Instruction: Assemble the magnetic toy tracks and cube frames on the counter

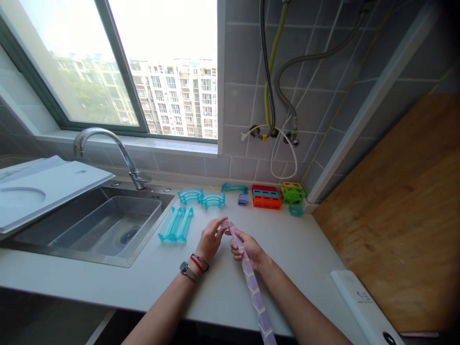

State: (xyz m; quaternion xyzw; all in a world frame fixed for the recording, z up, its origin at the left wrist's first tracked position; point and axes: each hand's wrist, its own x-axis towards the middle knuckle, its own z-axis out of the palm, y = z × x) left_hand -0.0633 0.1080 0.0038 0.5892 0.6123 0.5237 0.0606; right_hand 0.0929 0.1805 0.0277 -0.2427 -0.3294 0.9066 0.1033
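Note:
A long lilac strip (253, 285) with pale slanting lines across it runs from between my hands down past the counter's front edge. My right hand (249, 250) is wrapped round it a little below its far end. At that end, the fingertips of my left hand (212, 235) pinch the tip of the strip; the exact contact is partly hidden. Several clear teal track-like pieces (175, 224) lie left of my hands, and curved teal pieces (190, 196) rest behind them. Beyond the strip sits a small lilac block (242, 199).
Red, orange and teal slotted pieces (266, 197) and a green piece (292, 193) stand by the wall. On the left are a sink (134, 256), a faucet (108, 132) and a white panel (72, 187). A white elongated device (359, 302) lies at right beside a wooden board (395, 206).

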